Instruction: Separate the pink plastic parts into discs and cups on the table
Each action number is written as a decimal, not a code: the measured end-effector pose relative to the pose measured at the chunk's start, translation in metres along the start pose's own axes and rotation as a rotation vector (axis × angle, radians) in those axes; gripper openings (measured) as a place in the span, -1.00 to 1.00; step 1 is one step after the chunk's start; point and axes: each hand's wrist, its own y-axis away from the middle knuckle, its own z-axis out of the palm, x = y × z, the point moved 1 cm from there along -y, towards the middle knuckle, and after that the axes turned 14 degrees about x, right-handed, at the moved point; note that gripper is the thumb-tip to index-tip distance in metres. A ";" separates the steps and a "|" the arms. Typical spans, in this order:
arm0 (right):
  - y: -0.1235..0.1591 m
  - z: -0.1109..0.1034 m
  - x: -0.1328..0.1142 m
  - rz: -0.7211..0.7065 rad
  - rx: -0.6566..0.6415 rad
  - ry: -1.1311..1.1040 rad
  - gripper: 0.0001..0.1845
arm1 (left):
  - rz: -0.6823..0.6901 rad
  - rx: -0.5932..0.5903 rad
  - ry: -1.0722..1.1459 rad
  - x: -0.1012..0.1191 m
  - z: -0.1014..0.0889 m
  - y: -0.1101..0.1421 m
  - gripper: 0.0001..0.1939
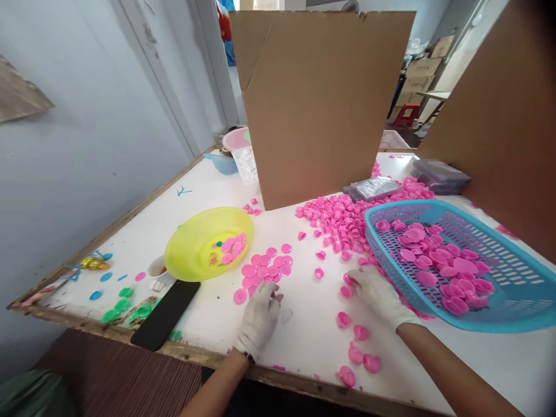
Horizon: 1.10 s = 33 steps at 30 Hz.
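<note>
Both my hands wear white gloves. My left hand (259, 317) rests on the white table (304, 324), fingers curled and pinched near a cluster of flat pink discs (266, 267); what it pinches is too small to make out. My right hand (379, 294) lies beside the tilted blue basket (512, 278), fingertips bent onto a pink cap (348, 280). The basket holds several pink caps. A large heap of pink caps (343, 217) lies behind it. A few more caps (359, 353) sit near the front edge.
A yellow bowl (195, 246) with some pink pieces sits left of the discs. A black phone (165, 314) lies at the front edge, with green and blue caps (117, 306) beside it. A cardboard screen (321, 104) stands at the back, another at right. Plastic bags (373, 188) lie behind the heap.
</note>
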 end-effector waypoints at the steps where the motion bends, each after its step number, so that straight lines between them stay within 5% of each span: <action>1: -0.003 0.004 -0.001 0.004 0.002 0.008 -0.78 | 0.013 0.026 -0.066 0.000 -0.002 -0.013 -0.83; 6: -0.006 -0.027 -0.007 0.199 0.247 -0.608 -0.89 | -0.033 -0.162 -0.382 0.001 0.000 -0.069 -0.84; 9: 0.002 -0.056 -0.006 0.392 0.555 -1.173 -0.79 | 0.009 -0.264 -0.444 0.001 0.006 -0.081 -0.86; 11: 0.007 -0.062 -0.009 0.433 0.588 -1.329 -0.71 | 0.032 -0.283 -0.467 0.000 0.010 -0.082 -0.85; 13: 0.008 -0.054 -0.018 0.401 0.424 -1.209 -0.71 | 0.036 -0.264 -0.462 -0.001 0.011 -0.081 -0.80; 16: 0.006 -0.027 -0.045 0.151 0.171 -0.737 -0.72 | 0.053 -0.212 -0.424 0.002 0.006 -0.075 -0.81; 19: 0.005 -0.001 -0.075 -0.134 0.057 -0.295 -0.63 | 0.111 -0.146 -0.386 0.006 -0.005 -0.063 -0.87; 23: 0.013 0.020 -0.099 -0.276 -0.034 -0.018 -0.63 | 0.106 -0.018 -0.247 0.003 -0.017 -0.036 -0.88; 28: 0.017 0.024 -0.099 -0.203 -0.047 -0.180 -0.77 | 0.117 -0.109 -0.089 -0.002 -0.003 0.008 -0.85; 33: 0.019 -0.010 -0.064 0.231 0.067 -0.799 -0.89 | 0.325 -0.245 -0.210 0.002 0.013 0.025 -0.81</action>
